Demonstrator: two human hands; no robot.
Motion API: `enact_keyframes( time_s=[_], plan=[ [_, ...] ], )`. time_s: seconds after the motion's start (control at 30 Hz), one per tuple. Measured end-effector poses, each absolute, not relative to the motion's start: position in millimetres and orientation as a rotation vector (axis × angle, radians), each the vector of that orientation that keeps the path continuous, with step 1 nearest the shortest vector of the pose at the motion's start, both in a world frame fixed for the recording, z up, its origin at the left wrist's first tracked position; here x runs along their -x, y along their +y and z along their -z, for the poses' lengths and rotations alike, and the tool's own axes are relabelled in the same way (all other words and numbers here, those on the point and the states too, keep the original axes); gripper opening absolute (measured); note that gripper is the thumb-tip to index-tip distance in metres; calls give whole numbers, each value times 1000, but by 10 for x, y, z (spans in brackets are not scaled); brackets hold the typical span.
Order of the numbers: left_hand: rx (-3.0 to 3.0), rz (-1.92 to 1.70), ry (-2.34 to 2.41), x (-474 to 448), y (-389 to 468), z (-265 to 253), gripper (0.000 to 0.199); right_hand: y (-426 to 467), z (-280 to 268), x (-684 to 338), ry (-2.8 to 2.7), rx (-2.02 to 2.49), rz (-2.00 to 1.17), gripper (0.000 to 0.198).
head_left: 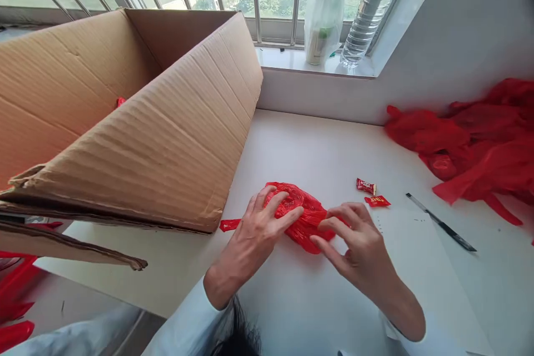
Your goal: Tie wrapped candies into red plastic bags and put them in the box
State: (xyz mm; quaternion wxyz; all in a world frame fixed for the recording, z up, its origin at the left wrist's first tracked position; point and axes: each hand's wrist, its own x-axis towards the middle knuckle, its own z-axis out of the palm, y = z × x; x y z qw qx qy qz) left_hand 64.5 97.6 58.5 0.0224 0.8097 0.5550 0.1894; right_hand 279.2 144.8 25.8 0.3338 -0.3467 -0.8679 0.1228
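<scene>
A crumpled red plastic bag (306, 219), bulging with contents I cannot make out, lies on the white table in front of me. My left hand (262, 225) rests on its left side with the fingers spread over the top. At the bag's narrow right end, my right hand (354, 239) has curled fingers around the gathered plastic, while thumb and index finger stand a little apart. A red strip (230, 225) of plastic sticks out to the left of my left hand. Right of the bag lie two small red-wrapped sweets (366, 186).
A large open cardboard box (179, 128) stands at the left, with a loose flap toward me. A utility knife (442, 222) lies at the right, near a heap of red bags (479, 139). A water bottle (369, 16) and a bagged container (323, 22) stand on the windowsill.
</scene>
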Motion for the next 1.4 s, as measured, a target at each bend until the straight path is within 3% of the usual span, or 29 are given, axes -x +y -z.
enact_keyframes(
  time_s=[0.13, 0.2, 0.27, 0.5, 0.7, 0.83, 0.97, 1.07, 1.4],
  plan=[
    [-2497, -405, 1594, -680, 1257, -557, 23, 1426, -89, -2507, -2356, 1015, -278, 4],
    [-2432, -412, 1625, -627, 1303, -523, 9, 1471, -51, -2518, -2336, 1031, -308, 15],
    [-2344, -484, 1655, -542, 1293, -507, 12, 1531, -60, -2650, -2309, 1038, -356, 20],
    [-1966, -886, 1763, -311, 1103, -377, 23, 1711, -27, -3426, -2110, 1193, -664, 9],
    [-1968, -902, 1750, -428, 938, -459, 11, 1637, -231, -3430, -2270, 1087, -860, 14],
    [-2157, -778, 1567, -636, 951, -662, 25, 1603, -346, -3061, -2366, 906, -864, 30],
    [-2135, -713, 1542, -697, 1040, -674, 21, 1620, -284, -2872, -2349, 882, -918, 19],
    [-1995, -793, 1530, -636, 1075, -627, 9, 1641, -292, -2962, -2262, 883, -947, 23],
    [-1479, -1241, 1582, -483, 981, -430, 29, 1720, -125, -3610, -1774, 886, -1198, 20]
  ],
)
